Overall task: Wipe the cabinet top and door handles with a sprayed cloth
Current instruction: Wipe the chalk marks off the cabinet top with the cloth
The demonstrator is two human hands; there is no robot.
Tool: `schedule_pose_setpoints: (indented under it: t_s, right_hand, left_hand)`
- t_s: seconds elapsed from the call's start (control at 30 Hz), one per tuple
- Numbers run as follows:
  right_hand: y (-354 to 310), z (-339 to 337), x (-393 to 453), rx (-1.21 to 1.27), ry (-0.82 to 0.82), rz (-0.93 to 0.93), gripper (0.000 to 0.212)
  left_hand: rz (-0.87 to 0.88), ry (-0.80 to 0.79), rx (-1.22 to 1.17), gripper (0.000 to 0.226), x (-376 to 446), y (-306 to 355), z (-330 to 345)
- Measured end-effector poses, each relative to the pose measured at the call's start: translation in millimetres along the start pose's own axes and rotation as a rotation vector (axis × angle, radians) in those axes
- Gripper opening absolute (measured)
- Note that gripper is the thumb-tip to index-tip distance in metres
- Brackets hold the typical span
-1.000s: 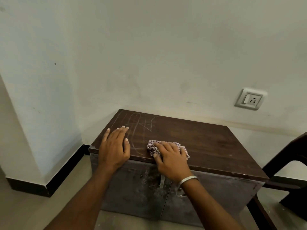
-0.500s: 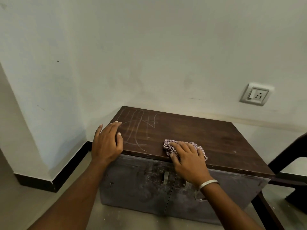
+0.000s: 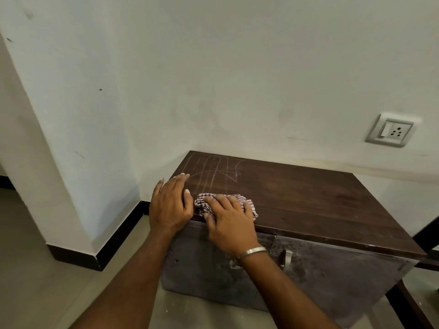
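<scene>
A low cabinet with a dark brown wooden top [image 3: 308,198] stands in the wall corner. Pale chalk-like scribbles [image 3: 213,172] mark its back left part. My right hand [image 3: 228,222] presses flat on a crumpled checked cloth [image 3: 202,205] at the front left edge of the top. My left hand [image 3: 169,205] rests flat on the top's left front corner, right beside the cloth. Two grey doors sit below; one metal door handle [image 3: 288,257] shows on the right door, and my right wrist hides the other.
White walls close in the cabinet at the back and left, with a black skirting [image 3: 114,241] along the floor. A socket plate [image 3: 390,130] is on the back wall. A dark chair frame [image 3: 425,231] stands at the cabinet's right.
My right hand has slid the cloth leftward along the front edge until it lies next to my left hand. The view has shifted, so the cabinet sits further right.
</scene>
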State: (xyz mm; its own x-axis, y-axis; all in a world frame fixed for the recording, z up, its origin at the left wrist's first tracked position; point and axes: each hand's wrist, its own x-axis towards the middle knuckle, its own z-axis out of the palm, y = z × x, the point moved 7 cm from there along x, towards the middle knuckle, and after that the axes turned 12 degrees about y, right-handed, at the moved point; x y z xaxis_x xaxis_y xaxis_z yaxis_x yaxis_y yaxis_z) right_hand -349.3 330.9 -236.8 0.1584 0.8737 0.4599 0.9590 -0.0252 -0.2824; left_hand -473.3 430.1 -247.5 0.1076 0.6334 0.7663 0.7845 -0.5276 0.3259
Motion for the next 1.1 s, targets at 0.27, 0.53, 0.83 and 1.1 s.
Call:
schedule_pose_setpoints:
  t_s: [0.27,0.53,0.83,1.1]
  right_hand:
    - [58.3,-25.4,-15.2,-0.067,-0.061,0.067,0.046]
    - [44.8,-9.4,4.2,-0.056,-0.149,0.079,0.048]
    - [-0.2,18.9,32.4,-0.005,-0.104,-0.031,0.046]
    - [68.1,-11.6,17.1,-0.082,-0.171,0.079,0.048]
  left_hand:
    - [-0.015,0.008,-0.015,0.047,0.0,-0.8,-0.1]
    - [-0.006,0.02,0.001,0.046,-0.5,-1.4,1.8]
    - [-0.006,0.014,0.007,0.05,0.0,-2.5,2.3]
    - [-0.018,0.033,-0.013,0.045,-0.3,-1.2,-0.7]
